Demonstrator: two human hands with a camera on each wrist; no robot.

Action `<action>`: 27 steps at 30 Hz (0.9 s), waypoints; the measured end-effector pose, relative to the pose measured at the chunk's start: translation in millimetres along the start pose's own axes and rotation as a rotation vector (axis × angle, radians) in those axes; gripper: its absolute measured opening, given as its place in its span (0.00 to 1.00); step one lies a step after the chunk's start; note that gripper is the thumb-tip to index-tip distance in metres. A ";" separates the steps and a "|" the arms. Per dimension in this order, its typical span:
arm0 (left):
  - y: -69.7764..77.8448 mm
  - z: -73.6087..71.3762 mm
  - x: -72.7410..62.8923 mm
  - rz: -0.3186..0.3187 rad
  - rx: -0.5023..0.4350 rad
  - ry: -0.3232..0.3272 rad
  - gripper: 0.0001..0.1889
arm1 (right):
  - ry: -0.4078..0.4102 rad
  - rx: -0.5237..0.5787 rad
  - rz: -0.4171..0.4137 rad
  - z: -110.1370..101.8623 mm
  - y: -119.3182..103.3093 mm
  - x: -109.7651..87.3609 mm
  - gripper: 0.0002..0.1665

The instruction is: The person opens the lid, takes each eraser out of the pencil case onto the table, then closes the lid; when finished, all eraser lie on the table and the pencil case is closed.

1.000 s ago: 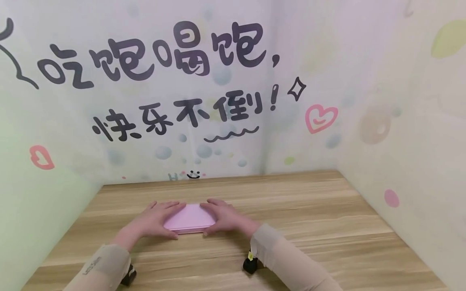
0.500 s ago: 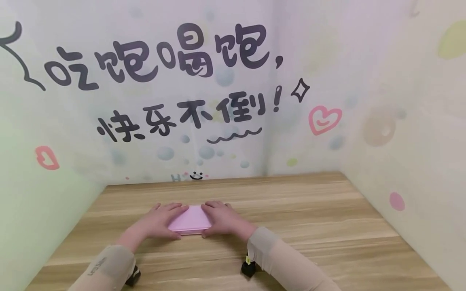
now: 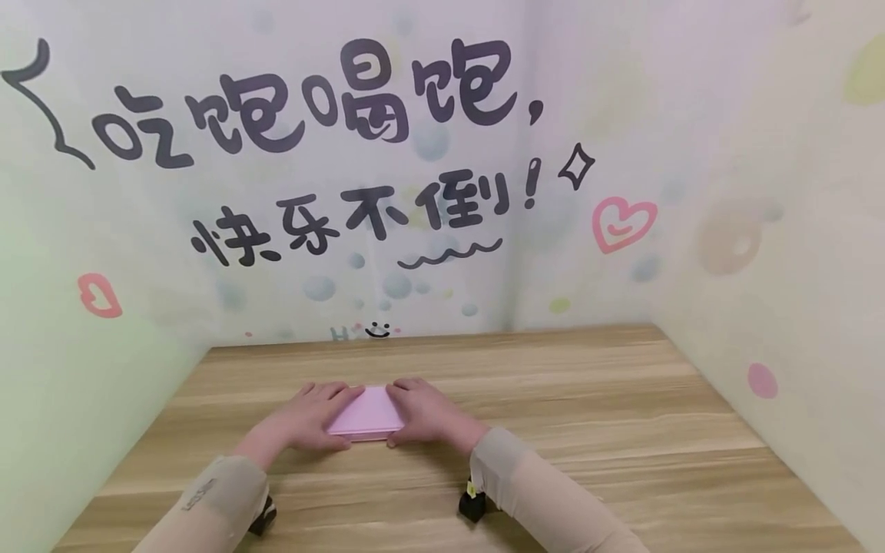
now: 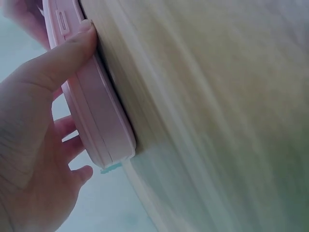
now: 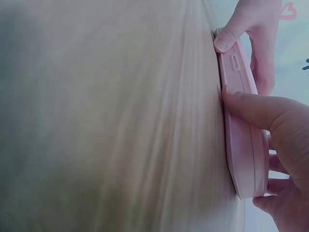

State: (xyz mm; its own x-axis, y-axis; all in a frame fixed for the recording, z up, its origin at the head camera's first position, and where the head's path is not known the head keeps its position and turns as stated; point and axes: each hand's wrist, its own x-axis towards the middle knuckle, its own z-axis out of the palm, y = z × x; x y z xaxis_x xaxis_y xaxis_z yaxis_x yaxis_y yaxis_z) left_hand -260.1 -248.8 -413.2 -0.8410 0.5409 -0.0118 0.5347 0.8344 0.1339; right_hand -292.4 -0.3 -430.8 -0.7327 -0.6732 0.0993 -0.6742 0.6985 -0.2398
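Note:
A flat pink case (image 3: 366, 415) lies on the wooden table, its lid shut and a small latch on its near side. My left hand (image 3: 314, 415) grips its left end, thumb along the near side and fingers over the top. The opposite end is held by my right hand (image 3: 429, 412) in the same way. In the left wrist view, the left thumb (image 4: 72, 50) presses the case's side (image 4: 101, 104) just beside the latch. The right wrist view has the right thumb (image 5: 253, 107) on that same side, with the left hand (image 5: 256, 24) beyond it.
The wood-grain table (image 3: 588, 430) is enclosed by a printed back wall (image 3: 442, 299) and two side walls. Black wrist-worn devices, one (image 3: 473, 503) under the right sleeve, hang below both forearms.
Both hands stay on the pink case, and the gap between them has narrowed a little as the right hand shifts inward. The head view has turned slightly left.

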 end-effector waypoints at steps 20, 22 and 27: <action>0.2 3.7 2.2 -0.049 0.096 -0.005 0.49 | -0.011 -0.013 -0.019 -0.5 -2.6 -2.0 0.51; 0.4 3.9 1.6 -0.052 0.093 -0.006 0.49 | -0.016 -0.006 -0.021 -1.0 -2.9 -2.5 0.50; 2.2 3.5 2.3 -0.054 0.076 0.005 0.49 | -0.036 -0.022 -0.033 -3.3 -1.1 0.4 0.51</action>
State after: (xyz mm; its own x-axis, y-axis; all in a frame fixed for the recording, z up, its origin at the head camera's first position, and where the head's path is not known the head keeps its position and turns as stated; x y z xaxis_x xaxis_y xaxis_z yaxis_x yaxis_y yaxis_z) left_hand -260.5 -245.3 -416.4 -0.8689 0.4948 -0.0121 0.4934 0.8679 0.0579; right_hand -292.2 -0.5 -427.3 -0.7068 -0.7037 0.0721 -0.7000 0.6809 -0.2154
